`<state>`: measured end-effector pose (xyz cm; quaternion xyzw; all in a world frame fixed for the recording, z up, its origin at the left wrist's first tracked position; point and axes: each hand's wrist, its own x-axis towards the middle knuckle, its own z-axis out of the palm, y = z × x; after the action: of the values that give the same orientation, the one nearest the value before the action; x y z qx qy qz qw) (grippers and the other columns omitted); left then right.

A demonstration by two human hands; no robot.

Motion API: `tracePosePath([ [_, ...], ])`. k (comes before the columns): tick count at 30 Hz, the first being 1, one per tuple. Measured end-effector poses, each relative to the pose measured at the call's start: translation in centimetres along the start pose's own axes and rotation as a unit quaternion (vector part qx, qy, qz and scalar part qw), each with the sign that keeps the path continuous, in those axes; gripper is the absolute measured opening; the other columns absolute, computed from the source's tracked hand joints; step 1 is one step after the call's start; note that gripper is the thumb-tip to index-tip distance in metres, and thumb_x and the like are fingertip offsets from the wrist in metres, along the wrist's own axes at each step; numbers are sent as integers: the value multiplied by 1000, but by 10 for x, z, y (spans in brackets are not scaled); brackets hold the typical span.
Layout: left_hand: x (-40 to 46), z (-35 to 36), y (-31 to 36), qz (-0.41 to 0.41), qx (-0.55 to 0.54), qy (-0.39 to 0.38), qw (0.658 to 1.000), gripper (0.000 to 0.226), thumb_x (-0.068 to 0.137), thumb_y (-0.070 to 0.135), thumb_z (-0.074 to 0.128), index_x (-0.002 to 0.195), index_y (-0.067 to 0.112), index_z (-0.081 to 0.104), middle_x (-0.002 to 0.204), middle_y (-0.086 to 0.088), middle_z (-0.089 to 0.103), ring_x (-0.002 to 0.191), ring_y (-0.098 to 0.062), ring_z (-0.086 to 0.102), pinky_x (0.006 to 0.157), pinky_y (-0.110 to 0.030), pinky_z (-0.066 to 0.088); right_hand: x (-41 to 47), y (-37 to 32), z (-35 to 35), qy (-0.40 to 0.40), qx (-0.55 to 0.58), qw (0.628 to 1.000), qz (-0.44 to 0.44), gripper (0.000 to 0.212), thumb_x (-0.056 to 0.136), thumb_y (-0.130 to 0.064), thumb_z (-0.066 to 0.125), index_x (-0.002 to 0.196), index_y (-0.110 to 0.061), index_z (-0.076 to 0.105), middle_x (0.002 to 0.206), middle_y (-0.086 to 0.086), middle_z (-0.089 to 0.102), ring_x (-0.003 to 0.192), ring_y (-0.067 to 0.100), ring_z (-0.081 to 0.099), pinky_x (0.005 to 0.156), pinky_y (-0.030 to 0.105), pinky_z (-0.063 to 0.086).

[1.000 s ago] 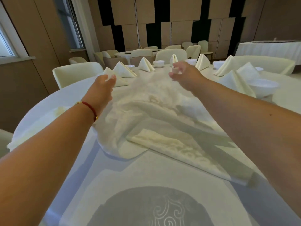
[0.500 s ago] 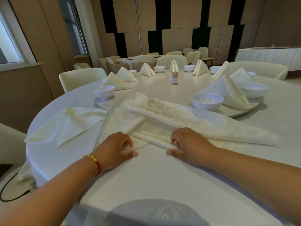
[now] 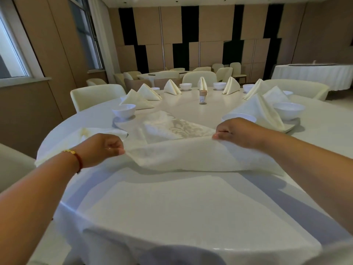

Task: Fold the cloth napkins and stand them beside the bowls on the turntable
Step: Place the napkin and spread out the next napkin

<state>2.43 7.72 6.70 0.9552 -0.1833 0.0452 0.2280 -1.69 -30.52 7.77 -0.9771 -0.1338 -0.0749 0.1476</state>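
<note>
The left hand [image 3: 104,148] and right hand [image 3: 236,131] are each pinching, fingers curled tight, 1 corner of the napkin [image 3: 191,155], lifting its near edge off the table [image 3: 172,203] just short of the turntable [image 3: 193,109]. If 1 pinch is slipping or pulling ahead, the fold is likely landing crooked. The right wrist is hanging near a bowl [image 3: 239,118] and could be nudging it.

A restaurant banquet room. A big round table [image 3: 191,207] under a white cloth carries a turntable [image 3: 200,109] ringed with bowls [image 3: 124,110] and folded napkins [image 3: 172,87]. Cream chairs [image 3: 95,96] surround it, more dressed tables [image 3: 315,73] stand behind, and the wall is panelled.
</note>
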Motion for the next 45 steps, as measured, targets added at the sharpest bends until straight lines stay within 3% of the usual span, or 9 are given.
tracePosePath([
  [6, -19, 41, 50, 88, -62, 62, 992, 7, 82, 29, 72, 85, 24, 69, 88, 11, 67, 86, 0, 59, 80, -12, 42, -12, -25, 32, 159, -80, 980, -94, 22, 88, -39, 64, 96, -19, 66, 89, -4, 59, 85, 13, 48, 73, 31, 41],
  [10, -31, 83, 82, 151, -67, -33, 986, 19, 73, 42, 77, 87, 33, 68, 93, 16, 65, 89, 6, 55, 76, -5, 38, -43, -46, 64, 149, -20, 962, -230, 28, 86, -50, 58, 83, -23, 66, 72, -9, 57, 70, 6, 46, 60, 28, 43],
  [15, -26, 111, 86, 130, -64, -70, 987, 19, 71, 41, 80, 81, 34, 65, 88, 14, 61, 81, 5, 54, 70, -10, 39, -55, -29, 81, 13, 9, 987, -162, 34, 82, -57, 63, 103, -31, 63, 91, -15, 56, 87, 5, 50, 78, 28, 47],
  [24, 5, 78, 101, 33, -194, -78, 977, 19, 88, 26, 67, 74, 14, 71, 61, 15, 62, 55, 3, 51, 57, -7, 41, -39, -28, 29, 41, 101, 994, -23, 32, 91, -36, 62, 74, -9, 60, 67, -3, 54, 62, 10, 46, 59, 24, 33],
  [27, 13, 81, 101, -1, -162, -109, 981, 20, 88, 31, 67, 76, 16, 72, 62, 13, 62, 56, 1, 52, 57, -9, 42, -41, -37, 24, 155, 85, 982, -60, 23, 86, -36, 68, 74, -18, 61, 68, -8, 56, 64, 8, 50, 59, 25, 39],
  [31, 18, 94, 95, -25, -137, -135, 981, 29, 87, 34, 67, 80, 6, 69, 67, -1, 53, 60, -12, 42, 58, -18, 38, -55, -38, 48, 74, 125, 976, -163, 25, 76, -44, 76, 85, -21, 68, 80, -12, 60, 80, 5, 53, 72, 21, 43],
  [36, 21, 98, 97, -9, -85, -109, 990, 30, 87, 30, 67, 70, 8, 58, 61, 3, 47, 54, -11, 39, 48, -12, 34, -46, -19, 79, 24, 16, 989, -148, 27, 79, -45, 74, 93, -22, 68, 89, -8, 61, 85, 10, 50, 77, 24, 41],
  [41, 10, 88, 111, 79, -156, -48, 983, 19, 84, 34, 69, 88, 15, 70, 84, 2, 68, 74, -5, 57, 74, -21, 47, -34, -21, 62, -24, 116, 991, -69, 28, 89, -32, 65, 80, -6, 68, 78, 4, 63, 71, 15, 54, 69, 25, 42],
  [45, -3, 92, 118, 104, -149, -77, 980, 19, 80, 36, 74, 81, 17, 72, 77, 1, 68, 68, -7, 57, 68, -24, 48, -31, -27, 41, -20, 209, 978, -7, 42, 92, -30, 62, 66, 0, 50, 63, 0, 40, 54, 8, 33, 51, 18, 28],
])
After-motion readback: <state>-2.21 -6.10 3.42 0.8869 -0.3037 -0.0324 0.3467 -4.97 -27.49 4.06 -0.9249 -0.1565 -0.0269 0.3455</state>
